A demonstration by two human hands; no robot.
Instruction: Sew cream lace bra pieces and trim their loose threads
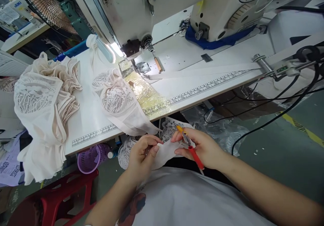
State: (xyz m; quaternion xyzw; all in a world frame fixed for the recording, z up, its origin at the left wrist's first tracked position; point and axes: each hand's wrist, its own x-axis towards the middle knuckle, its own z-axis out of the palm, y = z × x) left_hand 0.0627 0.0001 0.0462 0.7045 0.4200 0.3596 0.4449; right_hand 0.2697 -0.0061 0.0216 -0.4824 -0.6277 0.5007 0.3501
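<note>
Low in front of me, just off the table edge, my left hand pinches the edge of a white lace bra piece between thumb and fingers. My right hand is closed around a slim tool with a yellow end, a metal middle and a red handle; its exact kind is unclear. The right fingertips are also at the fabric's right side. Lace cups of the piece hang around and below my hands. Just beyond, a pale lace bra lies on the table, its band drooping over the edge.
A sewing machine with a lit lamp stands over the white table, which has printed rulers. Stacked bras overhang the left side. A purple basket and red stool stand below. Black cables hang at right.
</note>
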